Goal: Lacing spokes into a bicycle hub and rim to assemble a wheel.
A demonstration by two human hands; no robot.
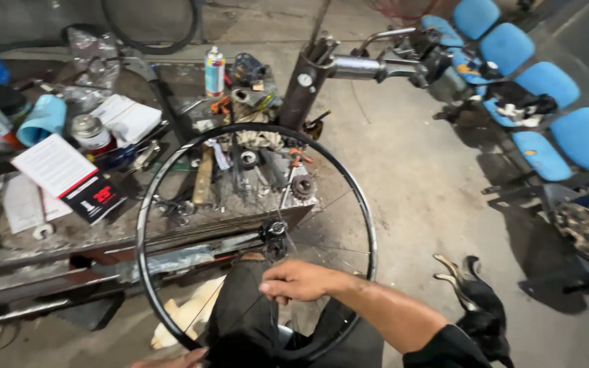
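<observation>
At six o'clock from the hub [274,235], the right hand [299,281] pinches a spoke; the left hand [172,360] (barely visible, grip untellable) touches the wheel [146,204].

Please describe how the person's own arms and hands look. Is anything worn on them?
The right hand is bare: no glove, ring or watch shows. Its forearm is bare too, with a black short sleeve starting near the elbow. Of the left hand only a small bare part shows at the bottom edge; its arm is out of view.
</observation>
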